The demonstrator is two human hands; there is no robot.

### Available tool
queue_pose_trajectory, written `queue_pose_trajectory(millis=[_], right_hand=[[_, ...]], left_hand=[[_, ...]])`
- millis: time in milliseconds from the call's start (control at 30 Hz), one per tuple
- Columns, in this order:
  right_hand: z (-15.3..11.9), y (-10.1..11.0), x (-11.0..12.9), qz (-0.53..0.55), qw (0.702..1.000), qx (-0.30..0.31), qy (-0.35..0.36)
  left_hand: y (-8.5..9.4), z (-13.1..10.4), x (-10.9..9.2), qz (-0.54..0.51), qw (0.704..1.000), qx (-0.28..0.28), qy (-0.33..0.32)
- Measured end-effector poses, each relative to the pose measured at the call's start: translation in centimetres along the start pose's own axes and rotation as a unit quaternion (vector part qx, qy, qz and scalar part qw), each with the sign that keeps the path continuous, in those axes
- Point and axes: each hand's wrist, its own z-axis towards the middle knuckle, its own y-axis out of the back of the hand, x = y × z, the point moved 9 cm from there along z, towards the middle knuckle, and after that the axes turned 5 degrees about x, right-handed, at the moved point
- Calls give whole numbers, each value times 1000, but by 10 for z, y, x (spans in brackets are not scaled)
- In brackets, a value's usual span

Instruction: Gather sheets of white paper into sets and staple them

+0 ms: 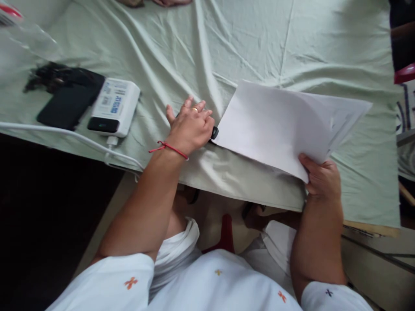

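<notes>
My left hand (192,123), with a ring and a red string bracelet, lies palm down over a black stapler (215,132), its fingers somewhat spread. The hand covers most of the stapler; only its dark end shows, at the left corner of a stack of white paper sheets (259,125). At the stack's lower right corner, my right hand (322,176) grips the sheets, thumb on top and fingers beneath. The right side of the stack is raised and bent, and print shows faintly on an underlying sheet.
A pale green cloth (246,39) with folds covers the table. To the left lie a white power bank (114,106) with a white cable (78,133) plugged in, a black flat item (66,106) and a dark tangled bundle (48,77). A clear plastic bottle (35,39) is at upper left.
</notes>
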Motion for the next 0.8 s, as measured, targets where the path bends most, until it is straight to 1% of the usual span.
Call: queue_pose_trajectory(millis=[133, 267, 367, 500, 567, 633, 700, 767, 800], right_hand=[[2, 1, 0, -19, 1000, 2, 7], [2, 0, 2, -7, 1000, -10, 11], [1, -2, 3, 2, 1000, -10, 12], [1, -3, 5, 14, 999, -22, 23], [1, -2, 7, 13, 999, -29, 38], [0, -2, 8, 8, 999, -29, 37], [-1, -1, 7, 6, 999, -30, 17], [-2, 3, 7, 8, 999, -41, 3], [-3, 5, 8, 9, 999, -45, 2]], left_hand=[[6, -8, -13, 51, 999, -10, -3], [4, -14, -24, 124, 992, -4, -16], [0, -15, -26, 163, 987, -4, -16], [-2, -15, -25, 161, 987, 7, -11], [1, -14, -24, 155, 988, 6, -9], [10, -13, -19, 148, 989, -15, 5], [24, -10, -12, 143, 988, -53, 30], [40, -9, -8, 135, 983, -111, 51], [48, -8, -9, 119, 982, -141, 51]])
